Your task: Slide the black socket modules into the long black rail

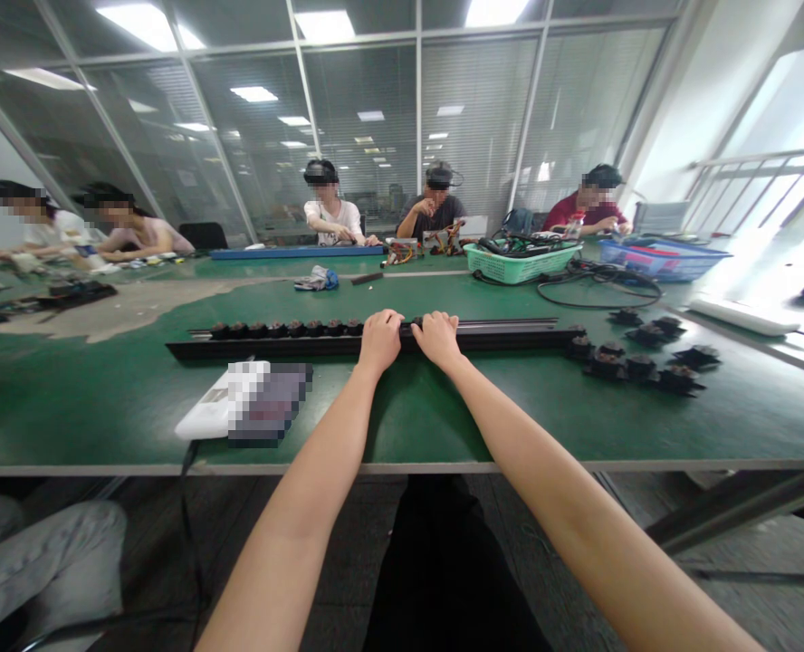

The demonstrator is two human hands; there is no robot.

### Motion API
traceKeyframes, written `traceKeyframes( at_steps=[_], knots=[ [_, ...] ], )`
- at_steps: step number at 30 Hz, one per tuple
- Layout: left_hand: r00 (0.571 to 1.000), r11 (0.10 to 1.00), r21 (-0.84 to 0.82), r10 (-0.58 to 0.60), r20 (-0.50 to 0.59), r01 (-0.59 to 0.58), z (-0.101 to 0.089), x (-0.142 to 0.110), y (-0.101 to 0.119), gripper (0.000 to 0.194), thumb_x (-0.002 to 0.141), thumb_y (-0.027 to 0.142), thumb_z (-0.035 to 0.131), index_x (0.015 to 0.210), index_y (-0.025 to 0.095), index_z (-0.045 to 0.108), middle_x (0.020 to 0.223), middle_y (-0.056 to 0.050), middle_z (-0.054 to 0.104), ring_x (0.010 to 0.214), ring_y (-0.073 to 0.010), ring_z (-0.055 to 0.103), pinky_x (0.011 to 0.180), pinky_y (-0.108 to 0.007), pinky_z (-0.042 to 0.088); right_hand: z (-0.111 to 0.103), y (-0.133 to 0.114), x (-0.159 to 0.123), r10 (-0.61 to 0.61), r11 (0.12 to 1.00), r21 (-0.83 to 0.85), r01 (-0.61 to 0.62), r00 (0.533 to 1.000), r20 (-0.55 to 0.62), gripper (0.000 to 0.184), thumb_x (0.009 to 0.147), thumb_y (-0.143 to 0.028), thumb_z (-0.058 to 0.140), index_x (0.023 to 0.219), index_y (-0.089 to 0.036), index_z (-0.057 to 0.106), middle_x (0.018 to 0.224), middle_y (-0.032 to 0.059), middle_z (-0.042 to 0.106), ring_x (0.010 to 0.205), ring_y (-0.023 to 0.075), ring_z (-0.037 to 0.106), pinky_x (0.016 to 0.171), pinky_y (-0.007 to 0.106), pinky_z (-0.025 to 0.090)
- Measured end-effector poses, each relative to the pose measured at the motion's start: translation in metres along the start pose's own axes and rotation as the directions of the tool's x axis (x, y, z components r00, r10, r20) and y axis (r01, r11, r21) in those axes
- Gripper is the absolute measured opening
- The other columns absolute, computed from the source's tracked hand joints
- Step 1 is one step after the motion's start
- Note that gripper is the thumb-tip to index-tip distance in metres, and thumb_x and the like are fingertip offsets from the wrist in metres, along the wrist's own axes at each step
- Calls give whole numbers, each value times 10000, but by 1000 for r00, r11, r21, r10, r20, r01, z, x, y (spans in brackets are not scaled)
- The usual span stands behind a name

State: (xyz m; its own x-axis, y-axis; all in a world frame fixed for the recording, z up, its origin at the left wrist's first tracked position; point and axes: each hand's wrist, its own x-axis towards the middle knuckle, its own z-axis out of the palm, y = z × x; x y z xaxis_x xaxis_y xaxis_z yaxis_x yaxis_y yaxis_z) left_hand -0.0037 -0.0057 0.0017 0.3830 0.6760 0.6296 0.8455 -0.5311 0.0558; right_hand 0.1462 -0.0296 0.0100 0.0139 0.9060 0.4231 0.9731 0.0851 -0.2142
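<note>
A long black rail (pixel 503 337) lies across the green table (pixel 103 398) in front of me. A row of several small black parts (pixel 286 328) sits in its left half. My left hand (pixel 378 338) and my right hand (pixel 437 337) rest side by side on the rail's middle, fingers curled over its top edge. What lies under the fingers is hidden. A loose group of several black parts (pixel 636 355) lies on the table off the rail's right end.
A white device (pixel 243 400) with a cable sits at the near left. A green basket (pixel 519 262) and a blue basket (pixel 660 258) stand at the far right beside a coiled black cable (pixel 598 290). Several people sit along the far side.
</note>
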Motion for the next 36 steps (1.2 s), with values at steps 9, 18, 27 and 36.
traceKeyframes(
  at_steps=[9,18,27,36],
  knots=[
    [1000,1000,0,8,-12,-8,2,0,0,375,1028,90,414,1193,163,742,1258,-158,741,1175,-292,674,1062,-454,495,-3,1,1,27,999,35,-29,999,41,416,1103,-378,446,1226,-101,730,1306,233,705,1255,340,604,1093,456,371],
    [1000,1000,7,-6,2,6,-1,-1,1,368,1036,99,420,1203,163,740,1274,-152,737,1189,-288,671,1078,-443,489,-4,0,0,60,998,32,-60,998,28,413,1091,-357,442,1216,-87,727,1296,240,709,1239,346,608,1094,460,361],
    [1000,1000,-14,8,-22,-8,1,0,0,374,1024,93,414,1181,173,744,1250,-154,738,1162,-287,674,1064,-459,498,-3,4,0,55,997,48,-55,998,13,384,1084,-361,460,1187,-114,735,1280,233,717,1227,340,611,1086,463,368],
    [1000,1000,1,-15,19,15,-3,0,4,378,1030,94,409,1217,147,733,1275,-168,728,1187,-297,663,1080,-453,480,-4,7,2,88,995,51,-89,996,18,376,1070,-360,482,1165,-118,754,1255,226,729,1206,336,635,1071,460,376]
  ],
)
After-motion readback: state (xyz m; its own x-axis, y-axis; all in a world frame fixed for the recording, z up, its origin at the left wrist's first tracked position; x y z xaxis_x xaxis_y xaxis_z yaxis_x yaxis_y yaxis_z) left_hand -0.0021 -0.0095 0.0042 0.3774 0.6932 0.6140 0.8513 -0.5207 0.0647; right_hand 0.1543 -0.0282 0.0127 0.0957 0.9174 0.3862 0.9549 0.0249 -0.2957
